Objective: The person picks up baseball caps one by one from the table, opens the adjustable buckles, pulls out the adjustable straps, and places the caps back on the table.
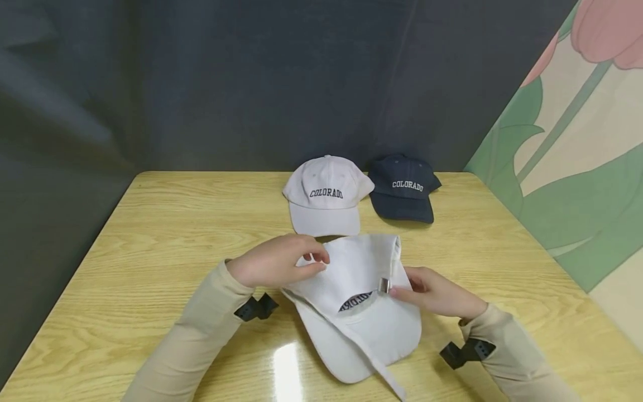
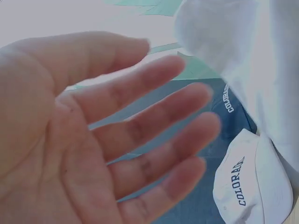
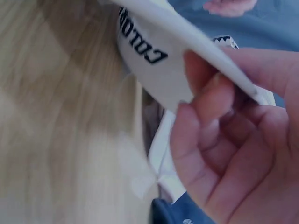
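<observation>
A white baseball cap [image 1: 364, 259] lies on the table with its back opening toward me, the strap [image 1: 365, 349] hanging loose over the brim [image 1: 389, 326]. Part of its dark lettering shows through the opening. My right hand [image 1: 442, 293] pinches the cap's edge beside a metal buckle [image 1: 384, 286]; the right wrist view shows the white edge between thumb and curled fingers [image 3: 212, 100]. At the cap's left side, my left hand [image 1: 281, 259] has nothing in its grasp. Its fingers [image 2: 173, 102] are spread and relaxed in the left wrist view.
Behind the worked cap stand a second white cap [image 1: 326, 184] and a navy cap [image 1: 402, 190], both lettered COLORADO. The wooden table [image 1: 201, 223] ends at a dark backdrop [image 1: 261, 84]. A flower-painted wall [image 1: 593, 167] runs along the right.
</observation>
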`<state>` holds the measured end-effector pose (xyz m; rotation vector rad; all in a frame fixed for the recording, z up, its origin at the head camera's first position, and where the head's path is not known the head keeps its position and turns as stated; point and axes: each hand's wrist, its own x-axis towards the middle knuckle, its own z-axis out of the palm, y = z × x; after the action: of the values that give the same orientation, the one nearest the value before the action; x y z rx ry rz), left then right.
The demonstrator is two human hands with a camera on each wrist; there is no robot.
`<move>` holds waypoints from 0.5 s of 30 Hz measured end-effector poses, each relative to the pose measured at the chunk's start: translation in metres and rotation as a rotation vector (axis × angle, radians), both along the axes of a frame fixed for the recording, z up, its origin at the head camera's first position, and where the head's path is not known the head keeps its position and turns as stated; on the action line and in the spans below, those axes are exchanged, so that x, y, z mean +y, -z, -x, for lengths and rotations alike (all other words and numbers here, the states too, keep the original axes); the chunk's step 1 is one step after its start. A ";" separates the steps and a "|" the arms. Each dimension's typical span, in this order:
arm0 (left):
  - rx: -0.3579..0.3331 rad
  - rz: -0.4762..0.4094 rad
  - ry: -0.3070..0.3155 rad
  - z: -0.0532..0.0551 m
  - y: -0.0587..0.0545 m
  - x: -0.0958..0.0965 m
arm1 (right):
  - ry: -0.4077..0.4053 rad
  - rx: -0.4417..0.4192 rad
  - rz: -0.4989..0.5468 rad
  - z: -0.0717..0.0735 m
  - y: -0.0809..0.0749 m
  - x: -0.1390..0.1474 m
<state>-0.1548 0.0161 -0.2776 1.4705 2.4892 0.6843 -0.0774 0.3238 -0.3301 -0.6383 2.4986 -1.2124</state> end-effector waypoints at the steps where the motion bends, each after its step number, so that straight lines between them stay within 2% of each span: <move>1: -0.004 -0.022 -0.019 0.000 -0.001 0.000 | 0.005 0.032 -0.009 0.000 -0.002 -0.003; 6: -0.029 -0.164 -0.104 -0.001 -0.002 0.003 | 0.077 0.224 -0.073 0.001 -0.012 -0.017; 9: -0.059 -0.251 -0.140 -0.001 -0.001 0.006 | 0.133 0.379 -0.095 0.002 -0.017 -0.025; 12: -0.124 -0.310 -0.158 -0.002 0.000 0.011 | 0.187 0.555 -0.124 0.002 -0.023 -0.035; 15: -0.217 -0.325 -0.170 -0.004 0.004 0.017 | 0.242 0.709 -0.165 0.000 -0.030 -0.048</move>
<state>-0.1508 0.0327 -0.2813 1.2016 2.4353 1.2577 -0.0777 0.2753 -0.3003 -0.8550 3.3019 -0.9416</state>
